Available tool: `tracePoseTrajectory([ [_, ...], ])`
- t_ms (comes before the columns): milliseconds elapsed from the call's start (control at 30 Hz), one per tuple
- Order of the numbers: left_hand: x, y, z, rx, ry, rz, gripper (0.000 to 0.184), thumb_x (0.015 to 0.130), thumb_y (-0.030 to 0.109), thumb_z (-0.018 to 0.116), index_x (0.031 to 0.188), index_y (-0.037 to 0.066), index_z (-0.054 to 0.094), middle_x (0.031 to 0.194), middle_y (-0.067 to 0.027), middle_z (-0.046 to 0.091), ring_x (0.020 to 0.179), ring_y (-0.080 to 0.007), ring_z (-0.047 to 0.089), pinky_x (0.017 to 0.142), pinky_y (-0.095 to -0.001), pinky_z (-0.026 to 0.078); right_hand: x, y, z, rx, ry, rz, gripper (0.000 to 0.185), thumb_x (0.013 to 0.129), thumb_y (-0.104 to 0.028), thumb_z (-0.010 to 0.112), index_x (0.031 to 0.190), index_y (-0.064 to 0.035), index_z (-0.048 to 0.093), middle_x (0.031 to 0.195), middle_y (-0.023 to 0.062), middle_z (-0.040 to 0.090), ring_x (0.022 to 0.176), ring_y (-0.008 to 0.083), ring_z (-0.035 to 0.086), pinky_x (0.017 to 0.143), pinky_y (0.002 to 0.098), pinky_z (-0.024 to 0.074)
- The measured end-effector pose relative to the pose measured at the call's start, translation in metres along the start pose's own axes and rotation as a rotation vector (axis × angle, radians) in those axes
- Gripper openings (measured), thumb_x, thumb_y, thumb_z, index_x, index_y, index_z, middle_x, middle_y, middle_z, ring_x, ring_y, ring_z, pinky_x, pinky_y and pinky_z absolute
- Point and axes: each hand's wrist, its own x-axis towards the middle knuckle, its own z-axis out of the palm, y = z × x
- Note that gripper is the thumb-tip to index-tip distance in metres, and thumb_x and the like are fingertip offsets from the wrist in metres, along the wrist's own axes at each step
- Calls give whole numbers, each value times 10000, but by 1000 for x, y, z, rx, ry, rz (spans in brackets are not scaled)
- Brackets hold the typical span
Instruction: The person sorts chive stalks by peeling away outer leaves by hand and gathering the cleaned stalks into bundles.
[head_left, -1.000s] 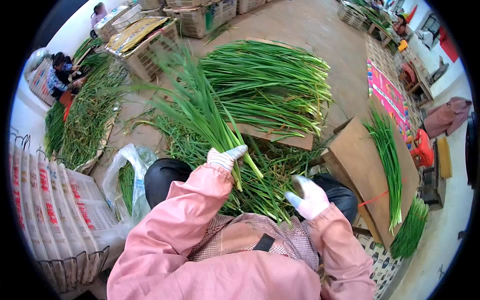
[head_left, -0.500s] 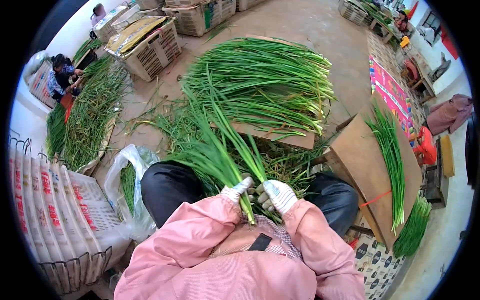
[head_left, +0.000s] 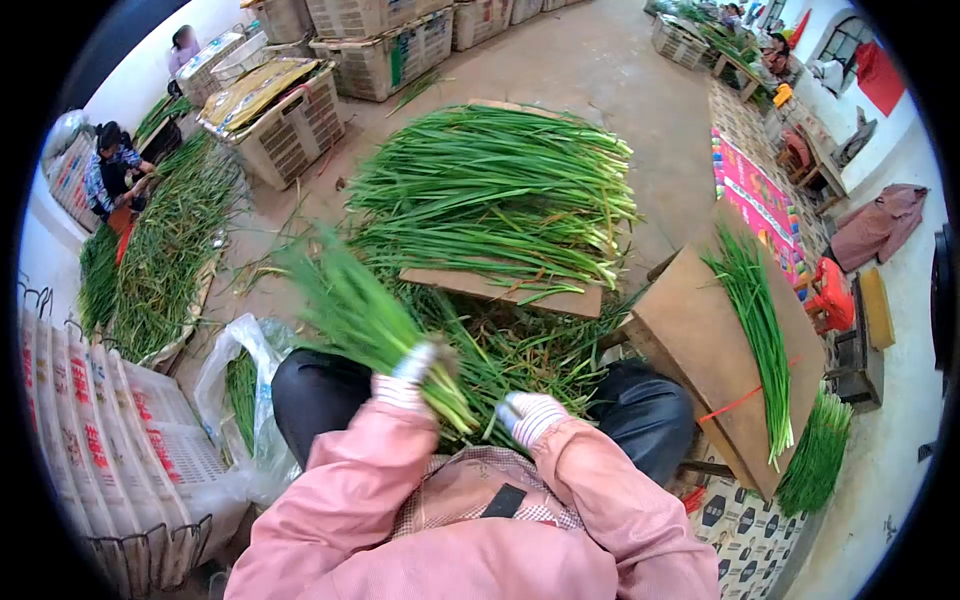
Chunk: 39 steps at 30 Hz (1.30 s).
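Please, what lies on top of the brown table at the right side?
A bundle of green chives lies on the brown table, with a red string reaching its side. Whatever is beneath the bundle is covered.

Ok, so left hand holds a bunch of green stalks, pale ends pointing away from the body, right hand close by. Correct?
Not quite: the pale ends point back toward the body; the leafy tips point away. The head view shows it. The left hand does hold the bunch of green stalks, right hand close by.
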Motion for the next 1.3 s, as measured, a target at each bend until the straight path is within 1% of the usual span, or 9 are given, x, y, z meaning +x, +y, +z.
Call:
tracePoseTrajectory([
  [67, 7, 56, 11, -90, -225, 177, 309, 721, 91, 683, 987, 99, 528, 892, -64, 588, 774, -185, 586, 678, -334, 526, -8, 7, -15, -166, -359, 3, 407, 819, -415, 481, 989, -57, 572, 894, 194, 590, 847, 369, 560, 750, 390, 452],
  [167, 26, 111, 21, 164, 18, 595, 270, 769, 132, 648, 1013, 126, 534, 904, -21, 600, 791, -158, 586, 703, -316, 514, 7, 8, -59, -145, -143, 90, 422, 800, -368, 507, 1055, -34, 547, 993, 202, 571, 945, 359, 529, 843, 384, 415],
  [300, 52, 108, 37, -19, -223, 474, 260, 777, 163, 645, 1009, 116, 537, 798, -20, 574, 686, -139, 551, 682, -306, 485, 50, 29, -110, -383, 543, 100, 432, 785, -310, 520, 1146, -75, 483, 1126, 155, 516, 1045, 285, 490, 866, 387, 412],
  [500, 69, 17, 34, -365, -370, -241, 118, 809, 238, 607, 907, 172, 617, 604, 84, 441, 533, -86, 407, 565, -278, 396, 64, -11, -118, -490, 101, 82, 311, 764, -261, 529, 1025, -93, 546, 1060, 122, 559, 981, 285, 539, 803, 416, 453],
  [600, 73, -7, 30, -351, -248, -281, 117, 796, 167, 618, 907, 194, 599, 583, 71, 441, 505, -97, 430, 551, -298, 403, 61, 1, -130, -406, 129, 128, 260, 798, -285, 462, 962, -118, 577, 926, 140, 605, 872, 307, 580, 754, 401, 477],
  [767, 82, -22, 24, -282, -139, -296, 194, 736, 115, 673, 891, 186, 581, 594, 54, 462, 521, -110, 463, 545, -322, 423, 74, 87, -145, -473, 774, -53, 294, 763, -251, 535, 1024, -122, 580, 919, 116, 598, 879, 312, 555, 779, 398, 455],
  [1100, 79, -14, 18, -202, -51, -211, 194, 764, 125, 646, 933, 177, 566, 631, 40, 500, 533, -126, 494, 538, -342, 466, 95, 42, -161, -641, 219, 278, 262, 789, -306, 525, 941, -102, 588, 920, 130, 597, 871, 290, 571, 734, 402, 468],
  [1200, 65, -18, 16, -141, 21, -166, 200, 751, 131, 658, 926, 167, 566, 641, 31, 507, 542, -132, 515, 534, -334, 473, 98, 50, -164, -223, 15, 260, 391, 779, -394, 532, 975, -58, 572, 898, 148, 615, 871, 316, 567, 785, 370, 451],
  [1300, 55, -35, 8, -52, 80, -225, 239, 737, 153, 678, 942, 153, 554, 670, 18, 528, 542, -135, 522, 538, -333, 478, 91, 53, -150, 642, -79, 396, 269, 793, -313, 600, 890, -66, 558, 724, 41, 590, 600, 136, 565, 513, 268, 462],
])
